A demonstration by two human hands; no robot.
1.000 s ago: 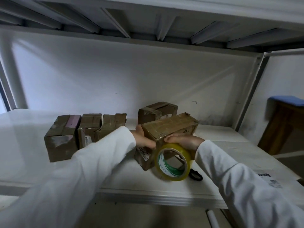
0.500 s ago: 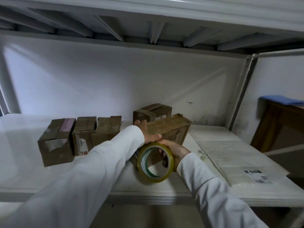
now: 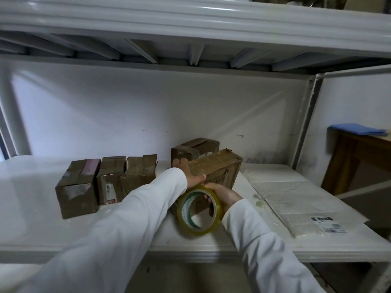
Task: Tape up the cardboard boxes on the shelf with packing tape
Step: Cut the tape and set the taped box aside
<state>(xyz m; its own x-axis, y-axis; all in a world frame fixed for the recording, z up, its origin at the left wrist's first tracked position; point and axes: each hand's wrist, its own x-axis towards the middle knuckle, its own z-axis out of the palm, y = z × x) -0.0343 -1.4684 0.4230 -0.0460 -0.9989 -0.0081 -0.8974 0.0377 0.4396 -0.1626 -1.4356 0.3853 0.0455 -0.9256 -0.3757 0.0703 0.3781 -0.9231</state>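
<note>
Gripping tape roll (image 3: 198, 210), right hand (image 3: 224, 194); label (image 3: 329, 224) print seemingly illegible.

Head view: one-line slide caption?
Left hand steadies a cardboard box while right hand holds the tape roll.

Five cardboard boxes (image 3: 77, 188) (image 3: 111, 179) (image 3: 140, 173) (image 3: 194, 148) (image 3: 218, 169); one tape roll (image 3: 198, 210); two hands (image 3: 188, 173) (image 3: 224, 195); one flat white package (image 3: 296, 199).

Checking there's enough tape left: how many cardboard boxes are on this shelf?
5. Three stand in a row at left; one sits at the back; one lies under the left hand. None seems hidden.
</note>
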